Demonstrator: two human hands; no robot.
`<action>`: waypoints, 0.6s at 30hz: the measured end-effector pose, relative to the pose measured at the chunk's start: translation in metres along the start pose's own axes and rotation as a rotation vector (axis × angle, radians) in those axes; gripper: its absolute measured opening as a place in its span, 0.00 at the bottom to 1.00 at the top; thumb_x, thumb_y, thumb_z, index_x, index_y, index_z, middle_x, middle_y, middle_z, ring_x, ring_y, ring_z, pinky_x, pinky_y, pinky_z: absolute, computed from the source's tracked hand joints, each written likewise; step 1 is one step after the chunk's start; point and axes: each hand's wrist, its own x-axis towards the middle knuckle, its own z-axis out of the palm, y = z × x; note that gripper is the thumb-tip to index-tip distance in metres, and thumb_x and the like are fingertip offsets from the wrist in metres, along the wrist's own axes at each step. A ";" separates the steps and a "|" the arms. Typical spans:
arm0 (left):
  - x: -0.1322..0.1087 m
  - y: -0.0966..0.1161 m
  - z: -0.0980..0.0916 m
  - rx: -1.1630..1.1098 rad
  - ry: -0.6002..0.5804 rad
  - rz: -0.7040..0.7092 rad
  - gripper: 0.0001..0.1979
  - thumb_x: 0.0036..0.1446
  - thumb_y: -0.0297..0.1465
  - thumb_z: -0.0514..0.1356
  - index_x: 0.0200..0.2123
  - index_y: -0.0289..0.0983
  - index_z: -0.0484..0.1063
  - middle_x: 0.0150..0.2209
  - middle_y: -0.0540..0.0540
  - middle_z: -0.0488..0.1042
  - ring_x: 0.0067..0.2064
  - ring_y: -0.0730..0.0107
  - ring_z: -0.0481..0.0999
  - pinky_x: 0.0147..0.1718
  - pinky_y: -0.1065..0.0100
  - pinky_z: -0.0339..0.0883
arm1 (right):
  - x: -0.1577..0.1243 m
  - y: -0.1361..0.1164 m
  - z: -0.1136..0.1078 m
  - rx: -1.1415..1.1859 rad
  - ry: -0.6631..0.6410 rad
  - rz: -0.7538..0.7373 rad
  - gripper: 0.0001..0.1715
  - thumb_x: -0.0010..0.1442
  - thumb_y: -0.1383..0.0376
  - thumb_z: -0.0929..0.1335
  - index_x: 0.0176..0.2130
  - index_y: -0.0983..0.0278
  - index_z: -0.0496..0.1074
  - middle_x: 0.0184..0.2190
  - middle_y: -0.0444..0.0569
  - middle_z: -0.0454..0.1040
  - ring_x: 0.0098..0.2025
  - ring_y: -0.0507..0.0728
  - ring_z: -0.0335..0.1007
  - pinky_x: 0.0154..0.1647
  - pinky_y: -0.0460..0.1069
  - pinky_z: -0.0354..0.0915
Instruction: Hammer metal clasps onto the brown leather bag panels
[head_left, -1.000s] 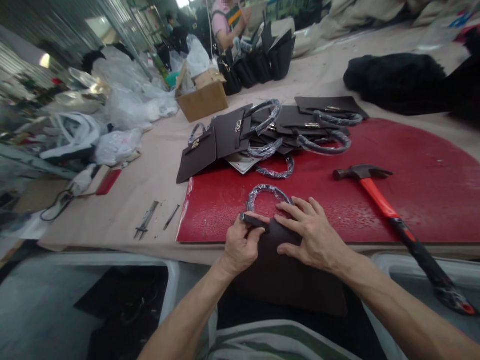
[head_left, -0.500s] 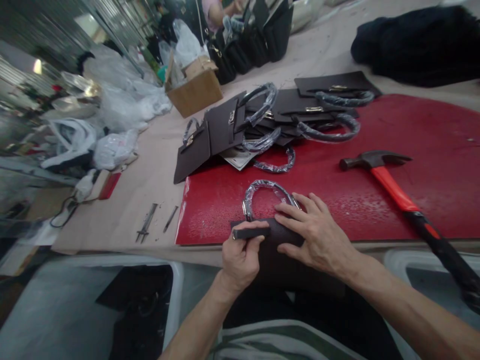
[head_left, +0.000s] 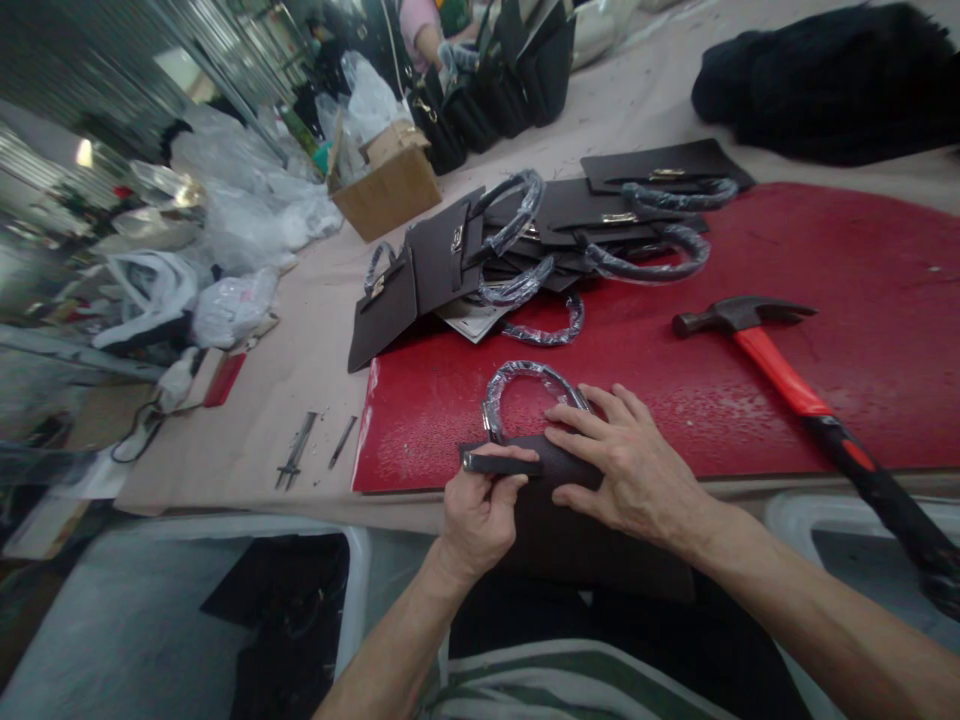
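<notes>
A dark brown bag panel (head_left: 592, 535) hangs over the near edge of the red board. Its looped handle (head_left: 529, 368), wrapped in clear plastic, lies on the board with a metal fitting at its left end. My left hand (head_left: 480, 515) is closed on a short dark strap (head_left: 501, 464) at the panel's upper left; whether the strap is joined to the panel is hidden. Spread over the panel's upper right, my right hand (head_left: 630, 455) lies flat with fingers apart, fingertips close to the handle's right end.
A claw hammer (head_left: 784, 370) rests at right on the red board (head_left: 862, 260). Several handled bag panels (head_left: 442, 250) are piled behind. Two thin metal tools (head_left: 298, 450) lie left. Below stand grey bins (head_left: 356, 570). A cardboard box (head_left: 390, 190) and another person's arm (head_left: 429, 40) are farther back.
The view has shifted slightly. Both hands keep nearly the same places on the strap and the panel.
</notes>
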 end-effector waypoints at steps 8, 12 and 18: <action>0.010 0.013 0.008 0.171 0.035 0.152 0.09 0.64 0.24 0.54 0.46 0.38 0.68 0.41 0.44 0.77 0.44 0.66 0.80 0.47 0.65 0.76 | 0.000 0.000 -0.001 0.005 -0.005 0.008 0.34 0.50 0.54 0.76 0.55 0.59 0.74 0.60 0.48 0.69 0.65 0.72 0.53 0.66 0.72 0.48; 0.013 0.013 0.011 0.213 0.006 0.178 0.09 0.63 0.24 0.53 0.45 0.37 0.69 0.41 0.44 0.77 0.44 0.66 0.79 0.46 0.65 0.75 | 0.001 -0.001 -0.001 0.009 -0.009 0.005 0.33 0.50 0.55 0.77 0.54 0.58 0.74 0.60 0.48 0.70 0.64 0.72 0.54 0.66 0.72 0.48; 0.014 0.015 0.011 0.093 0.012 0.070 0.08 0.62 0.23 0.55 0.44 0.37 0.70 0.40 0.45 0.77 0.43 0.68 0.79 0.46 0.67 0.75 | 0.001 -0.002 -0.002 -0.004 -0.012 0.009 0.34 0.50 0.54 0.77 0.54 0.58 0.74 0.60 0.46 0.70 0.64 0.73 0.54 0.66 0.72 0.48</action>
